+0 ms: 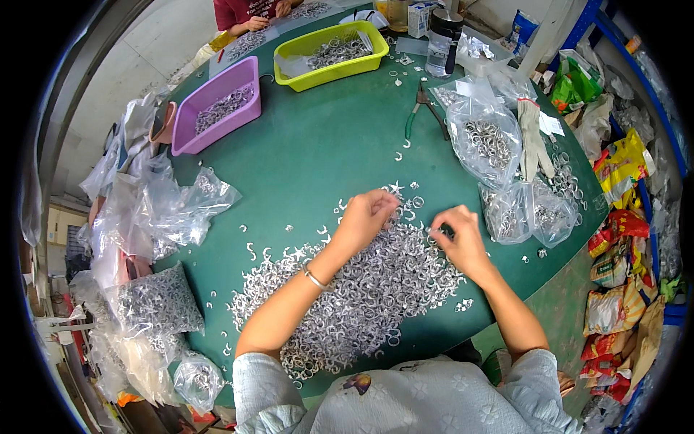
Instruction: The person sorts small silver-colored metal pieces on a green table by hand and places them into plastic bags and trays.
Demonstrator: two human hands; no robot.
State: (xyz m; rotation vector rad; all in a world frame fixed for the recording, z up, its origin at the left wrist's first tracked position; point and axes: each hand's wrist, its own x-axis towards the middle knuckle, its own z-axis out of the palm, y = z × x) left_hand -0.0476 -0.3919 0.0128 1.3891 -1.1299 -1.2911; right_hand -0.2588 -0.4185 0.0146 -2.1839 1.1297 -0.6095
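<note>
A wide heap of small silver metal rings [383, 296], many of them open C shapes, covers the near middle of the green table. At its far edge my left hand [367, 219] is closed in a pinch, with a bracelet on that wrist. To the right of it, above the heap's far right side, my right hand [463, 239] is curled with thumb and fingers drawn together. Whatever either set of fingertips holds is too small to make out. Some loose pieces, including a star-shaped one [396, 188], lie just beyond my hands.
Purple [253, 108] and yellow-green [293, 82] baskets of metal pieces stand far off. Pliers [413, 116], a bottle [441, 50], bagged rings [486, 145] and a glove [531, 141] lie right. Filled plastic bags [160, 300] crowd the left. Another person's hands [258, 24] work beyond.
</note>
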